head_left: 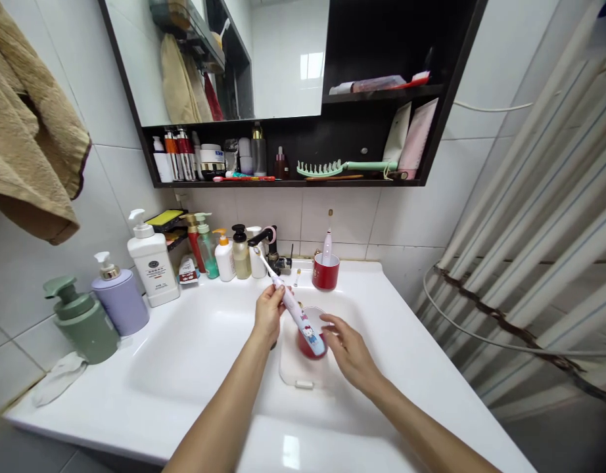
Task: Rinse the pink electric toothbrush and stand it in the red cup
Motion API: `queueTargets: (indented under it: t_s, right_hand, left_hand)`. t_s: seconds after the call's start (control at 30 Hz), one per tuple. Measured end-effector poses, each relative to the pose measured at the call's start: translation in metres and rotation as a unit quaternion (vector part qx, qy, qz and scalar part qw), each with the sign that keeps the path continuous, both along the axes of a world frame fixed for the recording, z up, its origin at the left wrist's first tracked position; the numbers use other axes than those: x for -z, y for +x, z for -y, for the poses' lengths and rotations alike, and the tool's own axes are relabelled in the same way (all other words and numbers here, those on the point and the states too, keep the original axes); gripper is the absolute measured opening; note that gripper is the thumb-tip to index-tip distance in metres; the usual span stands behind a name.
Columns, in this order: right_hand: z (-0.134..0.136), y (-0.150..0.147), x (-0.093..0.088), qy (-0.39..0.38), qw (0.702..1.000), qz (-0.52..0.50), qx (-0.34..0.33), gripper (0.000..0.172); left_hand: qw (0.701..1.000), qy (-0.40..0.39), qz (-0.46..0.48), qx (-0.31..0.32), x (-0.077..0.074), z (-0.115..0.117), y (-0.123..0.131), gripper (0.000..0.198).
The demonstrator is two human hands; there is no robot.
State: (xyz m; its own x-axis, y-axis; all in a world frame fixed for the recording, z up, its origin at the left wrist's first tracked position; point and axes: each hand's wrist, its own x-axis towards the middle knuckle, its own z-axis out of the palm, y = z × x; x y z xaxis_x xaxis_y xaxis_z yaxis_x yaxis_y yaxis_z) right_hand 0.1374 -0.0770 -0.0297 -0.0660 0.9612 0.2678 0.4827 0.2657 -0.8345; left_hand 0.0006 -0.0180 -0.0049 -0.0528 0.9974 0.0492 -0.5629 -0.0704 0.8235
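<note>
My left hand [269, 310] is closed round a white and pink electric toothbrush [296, 312], its head pointing up and left toward the black tap [263, 238]. The brush handle crosses over a red cup [310, 340] that stands on the white basin counter [406, 341]. My right hand [345, 343] rests against the right side of that red cup, fingers bent round its rim. A second red cup [325, 271] holding another toothbrush stands behind, near the wall.
Pump bottles line the left counter: a green one [83, 322], a lilac one [120, 299], a white one [152, 263]. Smaller bottles cluster by the tap. A brown towel [31, 131] hangs at left. A black shelf [283, 164] with a mirror holds toiletries and a green comb [327, 169].
</note>
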Motion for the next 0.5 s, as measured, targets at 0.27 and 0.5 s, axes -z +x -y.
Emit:
queueTargets:
  t_s: [0.27, 0.5]
  right_hand:
    - [0.017, -0.010, 0.004, -0.209, 0.955, -0.142, -0.157, 0.022]
    - [0.011, -0.013, 0.007, -0.198, 0.972, -0.067, -0.110, 0.023]
  left_hand:
    - [0.996, -0.070, 0.043, 0.045, 0.019, -0.001, 0.007, 0.012]
    - [0.991, -0.118, 0.062, -0.028, 0.022, -0.008, 0.006, 0.007]
